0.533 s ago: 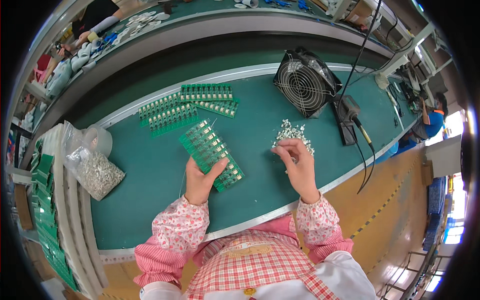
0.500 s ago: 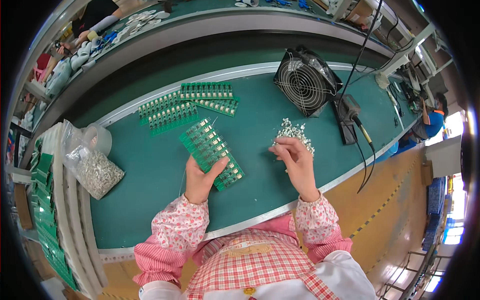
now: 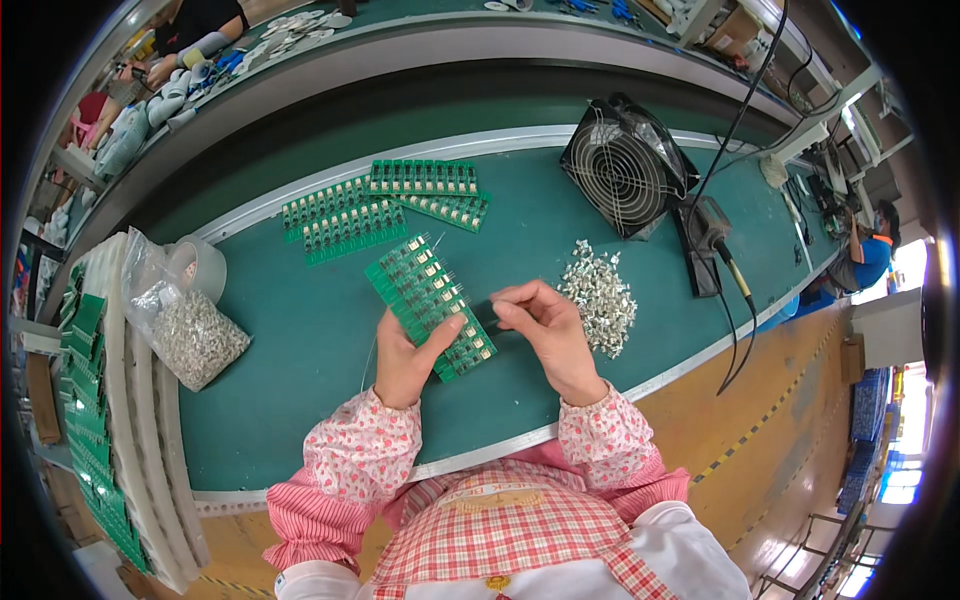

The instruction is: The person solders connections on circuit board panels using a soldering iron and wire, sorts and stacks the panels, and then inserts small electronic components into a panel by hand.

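My left hand (image 3: 406, 358) grips a green circuit board panel (image 3: 421, 291) by its lower left side, thumb on top. Rows of small white connectors stand along the panel, which is tilted over the table. Close to its right edge is my right hand (image 3: 548, 335), thumb and fingertips pinched together; whatever they hold is too small to make out. Right of that hand lies a loose pile of small white connectors (image 3: 604, 303). Beyond the held panel, several more populated circuit board panels (image 3: 352, 227) lie overlapping on the green table mat (image 3: 300, 400).
At the back right stands a black fan with a wire grille (image 3: 622, 175), beside a soldering iron (image 3: 738, 273) in its holder. A clear bag of white connectors (image 3: 198, 345) and a tape roll (image 3: 207, 268) sit left. Foam trays with green boards (image 3: 95, 440) line the left edge.
My right hand has moved left from the connector pile to beside the held panel, uncovering the pile. The left hand keeps its hold. The view has shifted slightly.
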Demonstrator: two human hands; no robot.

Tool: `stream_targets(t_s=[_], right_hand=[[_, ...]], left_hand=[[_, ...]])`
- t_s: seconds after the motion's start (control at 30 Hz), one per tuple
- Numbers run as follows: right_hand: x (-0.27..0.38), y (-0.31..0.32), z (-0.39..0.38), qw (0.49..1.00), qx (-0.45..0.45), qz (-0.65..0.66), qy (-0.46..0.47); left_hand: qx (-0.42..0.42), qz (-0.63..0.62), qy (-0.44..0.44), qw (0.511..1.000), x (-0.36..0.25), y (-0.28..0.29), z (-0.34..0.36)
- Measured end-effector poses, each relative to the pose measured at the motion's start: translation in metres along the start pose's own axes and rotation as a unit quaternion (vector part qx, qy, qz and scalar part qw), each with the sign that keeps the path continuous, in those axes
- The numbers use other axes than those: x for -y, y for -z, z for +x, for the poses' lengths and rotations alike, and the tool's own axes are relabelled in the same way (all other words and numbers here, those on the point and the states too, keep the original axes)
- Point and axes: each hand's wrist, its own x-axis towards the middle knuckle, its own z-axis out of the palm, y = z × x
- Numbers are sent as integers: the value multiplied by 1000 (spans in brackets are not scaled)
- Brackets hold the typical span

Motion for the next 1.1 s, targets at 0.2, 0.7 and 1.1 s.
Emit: stream_targets(t_s=[0.2, 0.7, 1.1], right_hand=[[-4, -9, -1, 1000, 13, -10, 1], [0, -8, 4, 994, 71, 4, -80], [-17, -13, -1, 999, 26, -17, 20]], left_hand=[[-6, 8, -1, 1000, 2, 0, 0], [13, 48, -29, 998, 7, 2, 0], [67, 70, -45, 994, -3, -3, -3]])
